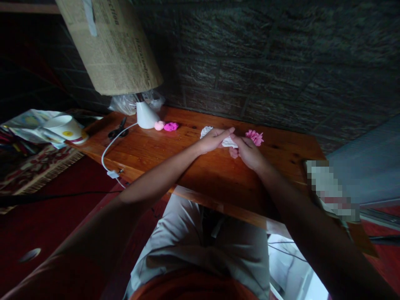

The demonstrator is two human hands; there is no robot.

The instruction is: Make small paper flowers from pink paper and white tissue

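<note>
My left hand [214,141] and my right hand [249,152] meet over the tabletop, thumbs close together. Between them they grip a white crumpled, tissue-like piece [230,142]; its exact kind is unclear, and the fingers partly cover it. Another white ruffled part [206,131] shows beyond my left hand, and I cannot tell whether it belongs to the same piece. Just past my right hand lies a pink ruffled flower shape [254,137]. A pale pink bit [234,153] shows below the hands, partly hidden by the right one.
A white-based lamp [146,115] with a paper-wrapped shade stands at the back left of the wooden table [150,152]. Beside its base are a light pink lump [159,125] and a magenta lump [171,126]. Scissors [118,130], a cord and a paper cup [64,127] are farther left.
</note>
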